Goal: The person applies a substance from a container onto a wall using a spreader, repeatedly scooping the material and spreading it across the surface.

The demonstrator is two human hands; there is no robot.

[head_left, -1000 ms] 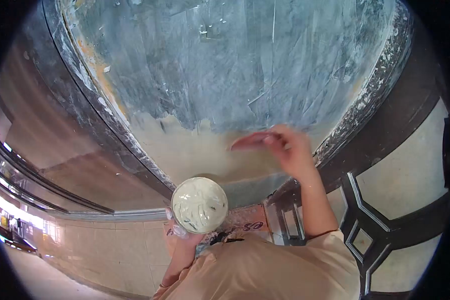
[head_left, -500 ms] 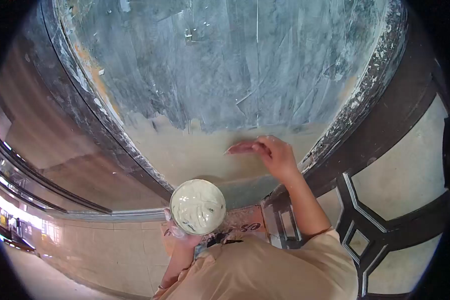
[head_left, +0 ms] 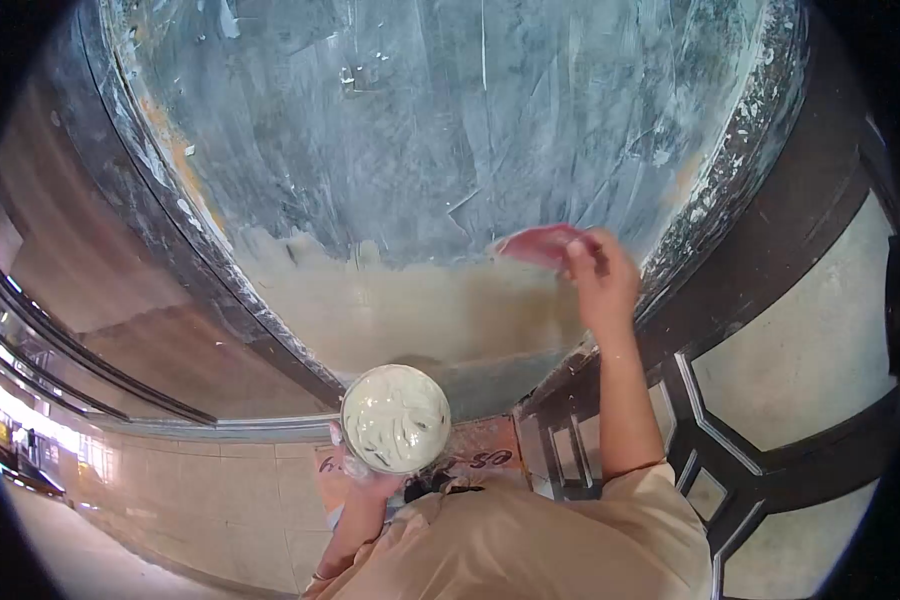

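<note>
- The right hand was closed around a pink scraper, pressing its blade flat against the wall panel near the panel's right edge.
- The blade sat right on the line where the beige putty coat met the bare grey-blue surface above it.
- The left hand gripped a round tub of white putty from beneath, holding it close to the chest, below the panel's bottom edge.
- The tub looked well filled, its paste ridged and streaked with a few dark flecks.
- Judged from this, the step in hand was spreading filler across the panel: the lower band was coated, the larger upper part not yet.
- The next stroke would call for firm, even pressure with the blade kept at a low angle, so the coat feathers into the bare area without leaving ridges; a fresh load from the tub would likely be needed soon.
- The panel itself was scuffed, scored with pale scratches and speckled with white along its dark, crusted frame.
- To the right stood dark woodwork with pale inset panels in angular shapes.
- To the left ran a brown glossy surface, with beige tiles below and bright daylight at the far left edge.
- The person wore a beige short-sleeved shirt.
</note>
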